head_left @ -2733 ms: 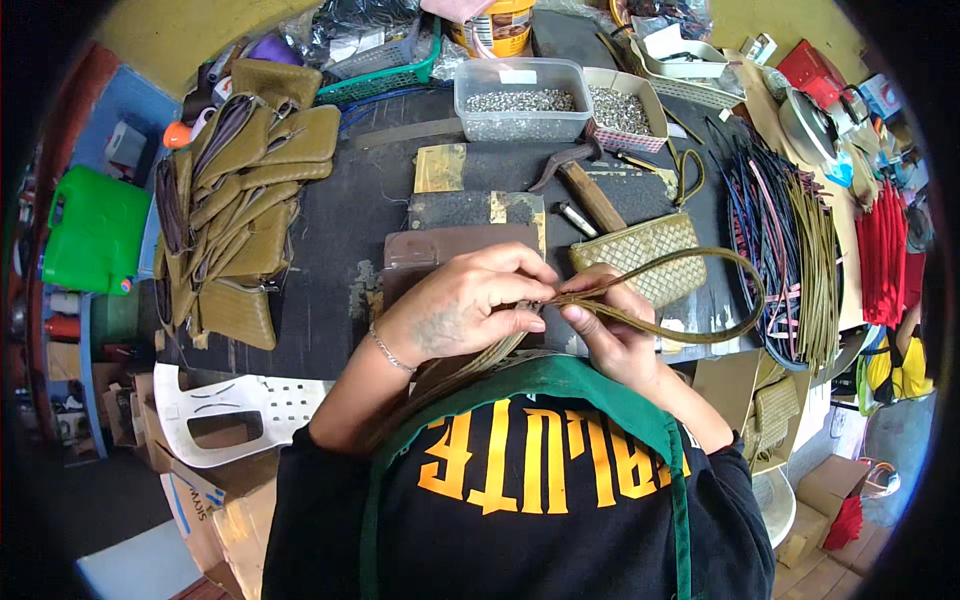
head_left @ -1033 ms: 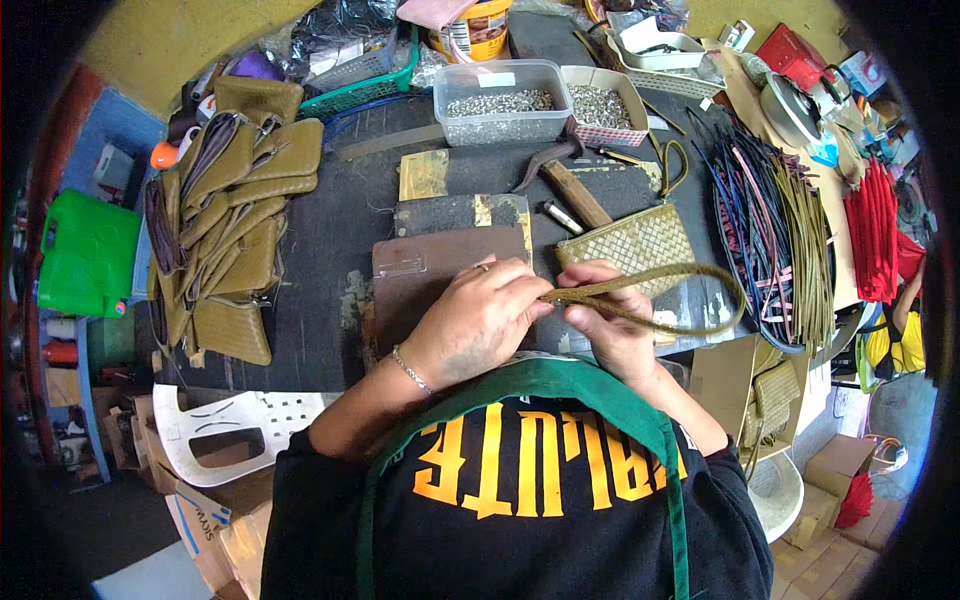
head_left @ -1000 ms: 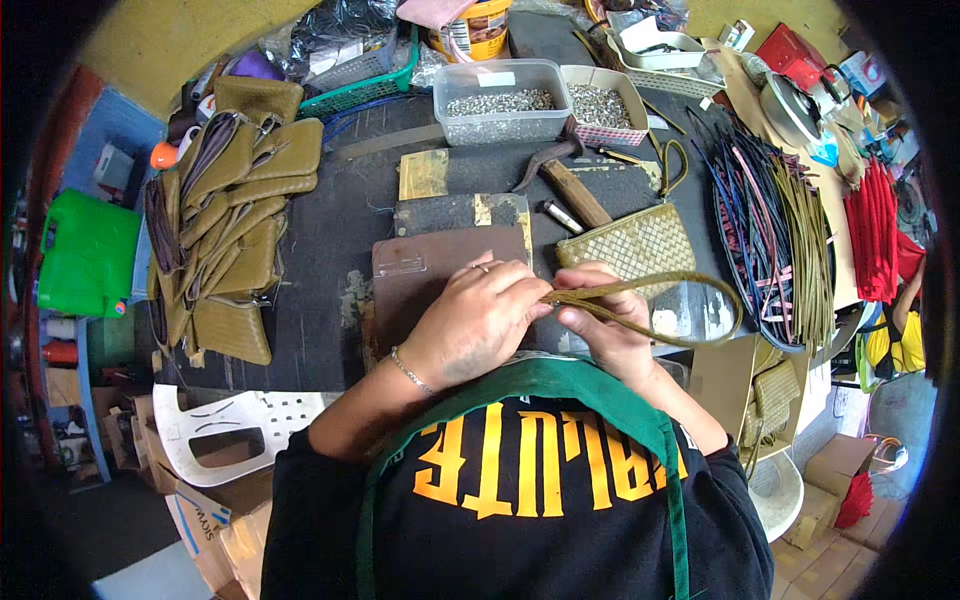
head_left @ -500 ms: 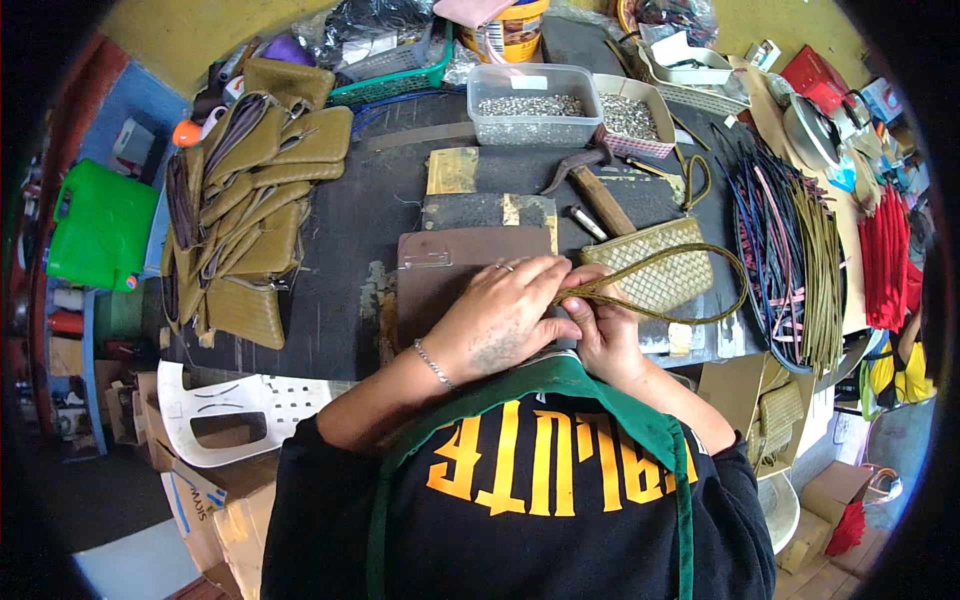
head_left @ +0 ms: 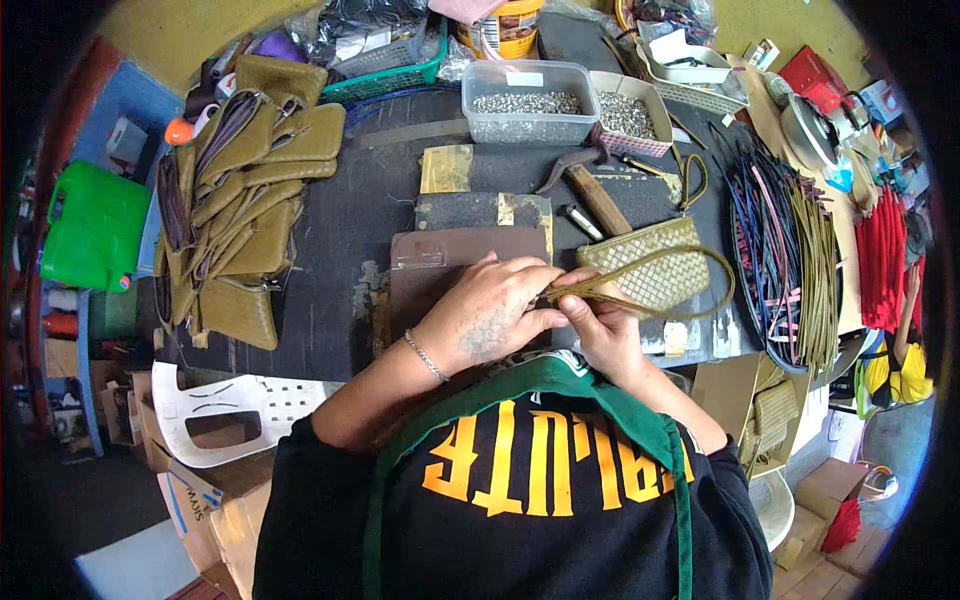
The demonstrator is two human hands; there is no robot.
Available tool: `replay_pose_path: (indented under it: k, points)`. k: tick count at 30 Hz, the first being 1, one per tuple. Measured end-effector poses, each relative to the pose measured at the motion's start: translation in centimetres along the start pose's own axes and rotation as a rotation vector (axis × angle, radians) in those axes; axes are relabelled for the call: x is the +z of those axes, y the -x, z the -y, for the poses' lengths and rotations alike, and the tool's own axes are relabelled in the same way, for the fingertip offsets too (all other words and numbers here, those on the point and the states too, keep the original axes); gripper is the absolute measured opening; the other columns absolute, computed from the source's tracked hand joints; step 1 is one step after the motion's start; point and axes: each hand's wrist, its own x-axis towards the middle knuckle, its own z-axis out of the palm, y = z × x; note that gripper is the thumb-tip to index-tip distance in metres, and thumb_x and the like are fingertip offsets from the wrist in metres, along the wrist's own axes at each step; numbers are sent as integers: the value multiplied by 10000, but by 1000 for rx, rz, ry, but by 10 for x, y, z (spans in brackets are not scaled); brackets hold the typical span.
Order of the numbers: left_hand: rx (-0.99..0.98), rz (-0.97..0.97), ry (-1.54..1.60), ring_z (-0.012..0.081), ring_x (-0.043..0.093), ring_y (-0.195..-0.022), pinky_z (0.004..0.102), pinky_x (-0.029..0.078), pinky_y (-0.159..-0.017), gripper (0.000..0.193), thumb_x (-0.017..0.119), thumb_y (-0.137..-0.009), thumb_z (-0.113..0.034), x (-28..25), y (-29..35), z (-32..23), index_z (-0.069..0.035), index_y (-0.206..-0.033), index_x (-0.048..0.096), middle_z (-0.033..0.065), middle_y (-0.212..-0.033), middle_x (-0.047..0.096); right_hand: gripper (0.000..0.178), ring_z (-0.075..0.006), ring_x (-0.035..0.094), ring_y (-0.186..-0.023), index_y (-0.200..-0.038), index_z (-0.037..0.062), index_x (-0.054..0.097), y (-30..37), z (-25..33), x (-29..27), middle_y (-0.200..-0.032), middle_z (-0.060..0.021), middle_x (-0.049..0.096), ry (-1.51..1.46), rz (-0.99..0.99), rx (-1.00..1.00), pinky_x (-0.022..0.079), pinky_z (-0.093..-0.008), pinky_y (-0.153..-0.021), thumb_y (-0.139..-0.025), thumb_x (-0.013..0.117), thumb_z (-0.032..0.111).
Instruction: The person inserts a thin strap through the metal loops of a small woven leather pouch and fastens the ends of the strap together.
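Note:
Both hands meet over the near edge of the dark table, pinching the ends of a looped olive strap (head_left: 722, 285). My left hand (head_left: 500, 300) has its fingers bent over the strap's end, and its thumb points toward the right hand. My right hand (head_left: 602, 322) pinches the strap between thumb and fingers. What lies between the fingertips is mostly hidden. The loop arches right over a woven olive pouch (head_left: 640, 262). Under the left hand lies a brown board (head_left: 415, 285). A hammer (head_left: 600, 200) with a wooden handle rests beyond the pouch, a short metal punch (head_left: 581, 222) beside it.
Olive pouches (head_left: 240, 200) are heaped at the left. A clear tub (head_left: 530, 125) and a box (head_left: 652, 130) of small metal pieces stand at the back. Bundles of straps (head_left: 815, 270) lie at the right, near red strips (head_left: 882, 260). A white chair (head_left: 240, 400) stands near left.
Both hands stay together on the strap, with slight shifts of the fingers. The loop has dipped a little. The whole view has shifted slightly.

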Motion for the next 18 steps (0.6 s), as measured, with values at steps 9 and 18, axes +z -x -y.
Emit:
replay_pose_path:
  k: [9, 18]
  points:
    - [-27, -8, 163, 249, 550, -646, 304, 429, -577, 184, 581, -743, -139, -3, -2, 3, 34, -789, 543, 135, -736, 555, 197, -100, 505, -717, -982, -18, 498, -5, 0, -12, -925, -72, 532, -457, -135, 267, 411, -208, -662, -837, 476, 113]
    - [39, -123, 228, 224, 556, -691, 288, 435, -619, 182, 612, -712, -97, -5, -2, 3, 36, -821, 552, 112, -784, 560, 179, -130, 515, -799, -981, 7, 487, -7, 3, -13, -930, -101, 536, -555, -166, 210, 421, -227, -671, -826, 483, 96]
